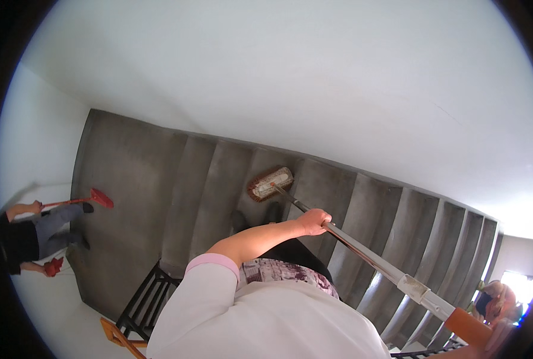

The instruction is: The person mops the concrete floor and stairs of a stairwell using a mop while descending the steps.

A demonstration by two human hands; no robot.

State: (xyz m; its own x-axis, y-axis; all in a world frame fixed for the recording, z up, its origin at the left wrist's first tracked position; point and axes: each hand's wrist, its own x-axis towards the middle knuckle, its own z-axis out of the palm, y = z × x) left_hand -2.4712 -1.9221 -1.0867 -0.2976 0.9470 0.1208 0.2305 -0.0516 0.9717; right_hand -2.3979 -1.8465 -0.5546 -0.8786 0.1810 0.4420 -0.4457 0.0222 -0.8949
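Note:
My left hand [315,222] is wrapped round the metal handle of a flat dust mop [374,261]. The handle slants from the mop head up to the lower right, with a white collar and an orange grip [465,329] at its upper end. At that end is my right hand [501,336], closed round the handle, partly blurred at the picture's rim. The mop head [272,183], pale on top with a brown fringe, lies on a grey stair tread by the wall, just beyond my dark shoes [273,213].
Grey stairs [371,209] run right; a landing [123,173] lies left. There a person [42,233] holds a red broom [101,198] and red dustpan [53,267]. A black railing [147,302] with a wooden handrail [118,335] stands lower left. Another figure [497,301] is by a bright window.

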